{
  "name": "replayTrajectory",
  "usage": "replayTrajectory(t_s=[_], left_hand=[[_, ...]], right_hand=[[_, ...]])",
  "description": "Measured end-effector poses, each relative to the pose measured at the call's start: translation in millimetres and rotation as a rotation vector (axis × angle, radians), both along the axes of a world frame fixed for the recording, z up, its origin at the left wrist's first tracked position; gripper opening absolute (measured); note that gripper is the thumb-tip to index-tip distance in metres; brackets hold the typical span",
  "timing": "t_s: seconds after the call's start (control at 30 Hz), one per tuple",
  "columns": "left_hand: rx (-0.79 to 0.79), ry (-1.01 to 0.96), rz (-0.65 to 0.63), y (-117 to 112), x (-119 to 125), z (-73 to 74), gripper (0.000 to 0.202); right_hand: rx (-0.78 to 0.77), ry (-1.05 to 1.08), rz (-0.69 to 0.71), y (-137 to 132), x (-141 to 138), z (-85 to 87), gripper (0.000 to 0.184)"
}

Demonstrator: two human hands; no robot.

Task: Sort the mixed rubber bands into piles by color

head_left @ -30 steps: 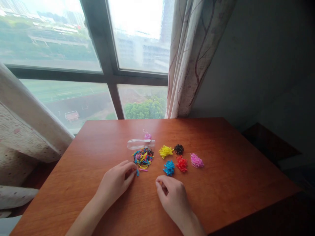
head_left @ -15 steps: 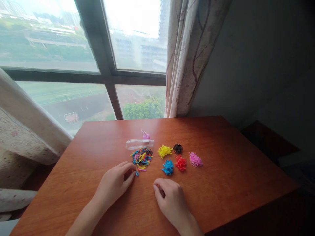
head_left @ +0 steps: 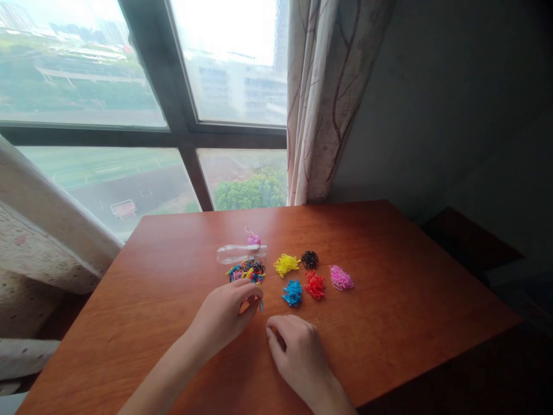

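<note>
My left hand (head_left: 228, 308) pinches a small blue rubber band (head_left: 261, 305) between thumb and forefinger, just above the table. Behind it, partly covered by the fingers, lies a mixed pile of coloured rubber bands (head_left: 248, 270). My right hand (head_left: 298, 351) rests on the table with thumb and forefinger together; whatever may be between them is hidden. Beyond the right hand are sorted heaps: blue bands (head_left: 292, 293), red bands (head_left: 315, 285), yellow bands (head_left: 286, 264), black bands (head_left: 309, 259) and pink bands (head_left: 341, 277).
A clear plastic bottle-shaped container (head_left: 237, 254) lies on its side behind the mixed pile. A purple cap with a loop (head_left: 254, 238) sits behind it. The brown wooden table (head_left: 401, 300) reaches to a window and a curtain (head_left: 315, 104).
My left hand has moved right, away from the mixed pile's near edge, and has lifted the blue rubber band. The right hand has stayed almost still. The view has shifted slightly.
</note>
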State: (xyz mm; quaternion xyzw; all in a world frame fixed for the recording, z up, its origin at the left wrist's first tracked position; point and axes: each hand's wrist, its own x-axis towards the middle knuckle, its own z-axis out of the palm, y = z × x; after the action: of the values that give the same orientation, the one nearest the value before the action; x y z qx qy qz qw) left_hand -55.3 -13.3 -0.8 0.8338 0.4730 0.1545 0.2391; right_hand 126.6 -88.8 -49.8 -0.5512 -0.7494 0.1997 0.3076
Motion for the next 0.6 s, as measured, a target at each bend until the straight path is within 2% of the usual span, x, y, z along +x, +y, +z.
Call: replayTrajectory(t_s=[0.13, 0.23, 0.6], left_hand=[[0.039, 0.118, -0.080, 13, 32, 6.1, 0.017], [0.048, 0.166, -0.093, 20, 46, 5.5, 0.018], [0.058, 0.220, -0.086, 27, 54, 0.1, 0.016]], right_hand=[[0.013, 0.012, -0.011, 0, 0, -0.8, 0.016], [0.031, 0.018, -0.012, 1, 0, -1.6, 0.016], [0.021, 0.021, -0.006, 0, 0, -0.5, 0.016]])
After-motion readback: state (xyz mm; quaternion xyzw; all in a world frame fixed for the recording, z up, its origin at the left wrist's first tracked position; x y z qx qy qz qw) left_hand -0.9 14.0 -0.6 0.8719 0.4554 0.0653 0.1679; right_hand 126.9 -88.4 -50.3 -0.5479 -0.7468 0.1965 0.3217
